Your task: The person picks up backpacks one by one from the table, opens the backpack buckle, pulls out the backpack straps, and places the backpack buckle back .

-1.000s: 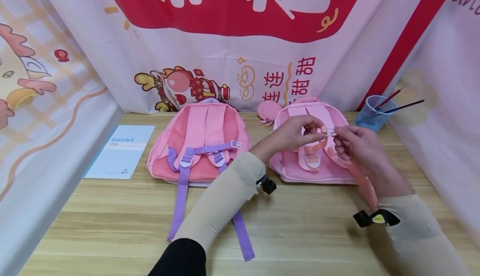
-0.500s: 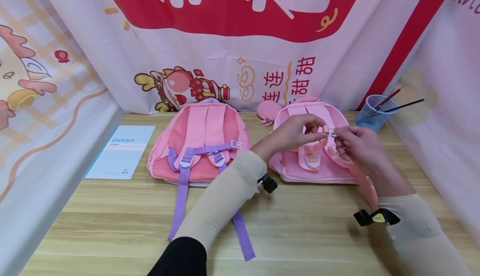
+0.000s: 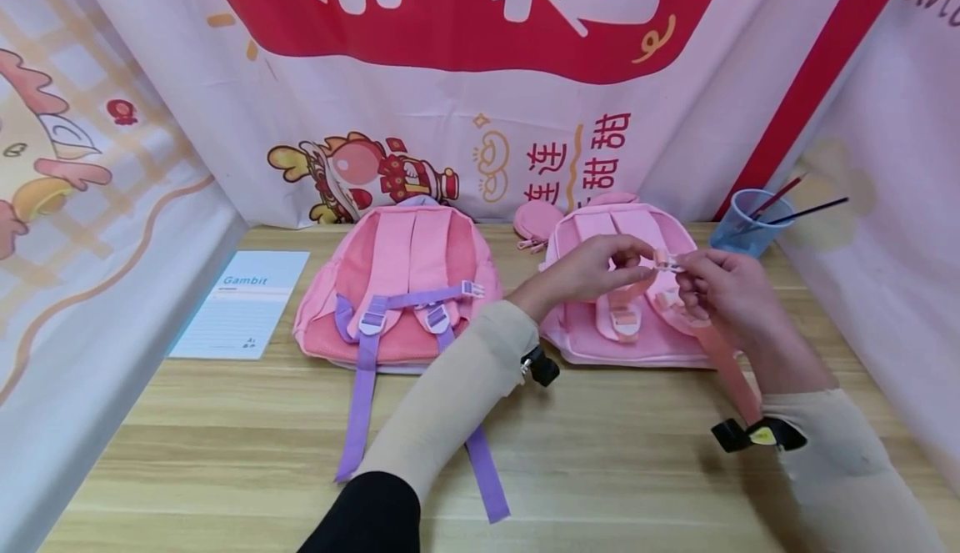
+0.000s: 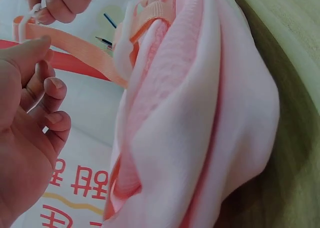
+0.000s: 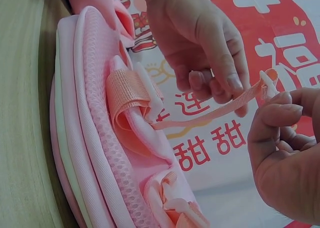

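Note:
The pink backpack [image 3: 577, 340] on the right has peach webbing straps. My left hand [image 3: 600, 269] pinches one peach strap [image 4: 82, 50] between thumb and forefinger, its other fingers loosely curled. At the strap's end is a small white plastic buckle [image 5: 268, 83], pinched by the thumb and curled fingers of my right hand [image 3: 723, 294]. Between the two hands the buckle is held above the front of the backpack, and the strap runs down to a white adjuster [image 5: 152, 95]. Another peach strap [image 3: 727, 369] hangs near my right wrist. My fingers partly hide the buckle.
A second pink backpack [image 3: 393, 244] with purple straps [image 3: 366, 394] lies to the left. Beside it is a white-and-blue notebook [image 3: 240, 307]. A round pink pouch [image 3: 537, 221] sits behind, and a blue cup [image 3: 742, 240] with two thin sticks stands at the back right.
Both hands have shifted slightly to the right with the strap and buckle. The buckle shows a little more between the fingers. Backpacks, notebook and cup stay where they were.

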Available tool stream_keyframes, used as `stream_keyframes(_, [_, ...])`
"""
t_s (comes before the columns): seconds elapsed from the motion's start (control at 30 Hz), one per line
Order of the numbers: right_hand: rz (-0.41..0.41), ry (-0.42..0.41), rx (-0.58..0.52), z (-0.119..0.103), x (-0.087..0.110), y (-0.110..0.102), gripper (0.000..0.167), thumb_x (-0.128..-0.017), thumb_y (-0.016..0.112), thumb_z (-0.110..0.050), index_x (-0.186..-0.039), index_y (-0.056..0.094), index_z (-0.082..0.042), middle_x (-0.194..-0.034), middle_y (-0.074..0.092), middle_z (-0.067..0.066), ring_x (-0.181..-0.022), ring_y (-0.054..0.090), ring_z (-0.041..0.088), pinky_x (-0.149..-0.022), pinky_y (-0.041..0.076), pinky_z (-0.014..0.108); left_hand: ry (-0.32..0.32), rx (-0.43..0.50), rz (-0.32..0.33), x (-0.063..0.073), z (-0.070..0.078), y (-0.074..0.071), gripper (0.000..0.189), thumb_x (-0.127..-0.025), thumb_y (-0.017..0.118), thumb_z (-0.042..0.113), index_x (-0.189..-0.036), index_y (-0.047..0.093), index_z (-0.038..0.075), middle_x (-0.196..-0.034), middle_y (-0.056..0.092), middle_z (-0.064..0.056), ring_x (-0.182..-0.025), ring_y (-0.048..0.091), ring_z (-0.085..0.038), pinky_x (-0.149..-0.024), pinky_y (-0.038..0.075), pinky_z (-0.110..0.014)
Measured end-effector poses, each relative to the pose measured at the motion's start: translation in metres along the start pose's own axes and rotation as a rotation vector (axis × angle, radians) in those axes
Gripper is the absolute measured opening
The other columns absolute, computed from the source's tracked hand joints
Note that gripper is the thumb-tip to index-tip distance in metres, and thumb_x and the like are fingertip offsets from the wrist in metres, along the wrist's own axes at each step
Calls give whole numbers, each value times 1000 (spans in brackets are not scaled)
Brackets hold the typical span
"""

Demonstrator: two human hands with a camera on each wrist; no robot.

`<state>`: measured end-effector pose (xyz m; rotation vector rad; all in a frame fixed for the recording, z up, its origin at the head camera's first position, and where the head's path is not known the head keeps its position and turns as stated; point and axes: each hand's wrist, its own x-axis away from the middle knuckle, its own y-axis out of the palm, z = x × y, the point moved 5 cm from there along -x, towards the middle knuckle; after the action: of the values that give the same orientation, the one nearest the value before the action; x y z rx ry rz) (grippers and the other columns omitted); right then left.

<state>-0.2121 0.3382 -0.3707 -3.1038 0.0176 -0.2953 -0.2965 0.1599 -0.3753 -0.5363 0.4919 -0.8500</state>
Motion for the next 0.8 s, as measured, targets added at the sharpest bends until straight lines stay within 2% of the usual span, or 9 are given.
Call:
stream_keyframes(0.2, [3, -11, -16, 1, 1, -3, 20, -110, 63, -35, -110, 74, -18, -84, 67, -1, -65, 58, 14, -59, 55, 21, -10, 33, -27, -7, -7, 10, 27, -111, 60, 14, -135, 70, 5, -121, 74, -7, -101, 62, -9, -90, 49, -14])
stream_keyframes(0.4, [17, -16, -33, 2, 3, -4, 20, -109, 65, -35, -110, 75, -18, -84, 66, -1, -65, 58, 14, -59, 55, 21, 1, 80, -5, -10, -10, 15, 19, -112, 59, 13, -121, 71, 2, -114, 74, -11, -97, 61, -10, -86, 48, -14])
stream_keyframes(0.57, [25, -6, -30, 3, 3, -6, 20, -109, 64, -36, -112, 74, -19, -84, 65, -1, -65, 57, 14, -59, 55, 22, -26, 68, -5, -12, -12, 19, 17, -113, 57, 14, -118, 70, 4, -114, 72, -9, -99, 61, -9, -89, 48, -13])
stream_keyframes(0.8, [-53, -95, -32, 1, 6, -7, 18, -113, 58, -30, -114, 70, -17, -83, 62, -1, -64, 55, 14, -56, 52, 21, -18, 49, 21, -14, -13, 20, 13, -111, 58, 10, -116, 68, 3, -112, 71, -10, -97, 60, -9, -90, 48, -14])
